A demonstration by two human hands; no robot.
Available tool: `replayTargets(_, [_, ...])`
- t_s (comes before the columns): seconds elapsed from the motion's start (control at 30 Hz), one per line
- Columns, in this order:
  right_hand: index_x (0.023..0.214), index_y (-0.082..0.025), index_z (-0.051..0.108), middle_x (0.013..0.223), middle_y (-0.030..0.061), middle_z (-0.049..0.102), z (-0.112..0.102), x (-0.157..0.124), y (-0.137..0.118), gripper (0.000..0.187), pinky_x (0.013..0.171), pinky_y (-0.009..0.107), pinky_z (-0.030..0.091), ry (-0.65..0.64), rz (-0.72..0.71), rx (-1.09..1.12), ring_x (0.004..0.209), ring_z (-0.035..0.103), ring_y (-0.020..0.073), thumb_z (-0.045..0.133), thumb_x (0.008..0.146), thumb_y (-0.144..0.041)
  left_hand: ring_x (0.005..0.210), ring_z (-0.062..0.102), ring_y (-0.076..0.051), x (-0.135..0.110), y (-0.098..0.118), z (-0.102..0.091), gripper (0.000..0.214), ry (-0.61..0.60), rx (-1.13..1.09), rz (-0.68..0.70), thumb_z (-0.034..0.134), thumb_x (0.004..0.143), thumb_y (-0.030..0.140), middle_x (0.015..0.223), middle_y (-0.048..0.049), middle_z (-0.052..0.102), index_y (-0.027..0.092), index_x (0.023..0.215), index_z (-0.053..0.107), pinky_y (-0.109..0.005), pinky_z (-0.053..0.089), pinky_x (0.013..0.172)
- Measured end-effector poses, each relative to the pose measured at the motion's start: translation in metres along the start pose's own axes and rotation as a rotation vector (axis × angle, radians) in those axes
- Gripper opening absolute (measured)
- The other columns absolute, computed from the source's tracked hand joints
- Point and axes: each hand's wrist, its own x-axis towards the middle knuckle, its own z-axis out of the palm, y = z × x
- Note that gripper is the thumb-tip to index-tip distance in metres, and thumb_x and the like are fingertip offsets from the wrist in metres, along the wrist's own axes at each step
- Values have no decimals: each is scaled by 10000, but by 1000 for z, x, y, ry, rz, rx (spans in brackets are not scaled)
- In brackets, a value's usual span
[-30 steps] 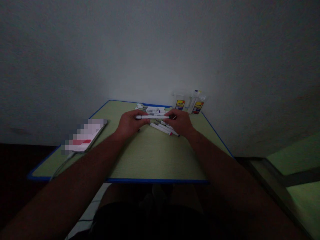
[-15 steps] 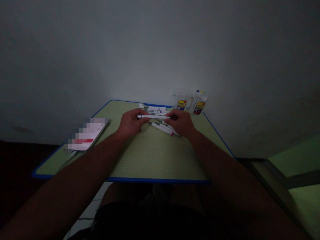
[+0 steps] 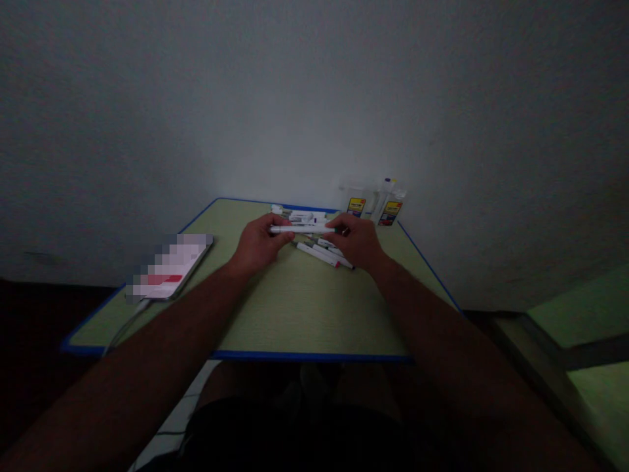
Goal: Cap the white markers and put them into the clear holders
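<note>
I hold a white marker (image 3: 301, 229) level between both hands, above the far half of a green table (image 3: 295, 308) with a blue edge. My left hand (image 3: 256, 245) pinches its left end, fingers closed. My right hand (image 3: 357, 240) grips its right end, fingers closed around it. Under and behind the held marker lie several more white markers (image 3: 323, 253), some with pink or dark tips, and a few more (image 3: 299, 214) nearer the wall.
A phone (image 3: 170, 267) with a cable lies on the table's left side. Two small bottles (image 3: 354, 200) (image 3: 390, 205) with yellow labels stand at the far right corner against the wall. Another green surface (image 3: 580, 314) shows at the right.
Both hands stay on the marker with almost no movement; the view shifts slightly.
</note>
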Motion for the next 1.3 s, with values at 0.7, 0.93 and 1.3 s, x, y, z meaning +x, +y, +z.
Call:
replayTargets(0.7, [921, -212, 756, 898, 39, 758, 6, 0, 12, 140, 752, 332, 498, -53, 19, -141, 737, 644, 172, 761, 781, -217, 665, 671, -157, 5, -4, 2, 365, 63, -417, -65, 872, 582, 252, 752, -30, 718, 159, 887, 695, -321, 578, 689])
replayTargets(0.93, [964, -222, 778, 971, 54, 767, 7, -1, 10, 180, 829, 372, 488, -84, -27, -213, 873, 666, 219, 783, 784, -229, 691, 704, -168, 2, -4, 4, 378, -8, -486, -39, 888, 590, 287, 782, -44, 736, 151, 887, 698, -332, 595, 728])
replayTargets(1.3, [812, -216, 741, 847, 27, 699, 7, -1, 0, 123, 760, 328, 470, 11, -70, -102, 801, 611, 183, 834, 735, -235, 750, 715, -180, 1, 2, 5, 497, -13, -515, -75, 875, 597, 249, 886, -60, 736, 139, 1050, 704, -370, 609, 762])
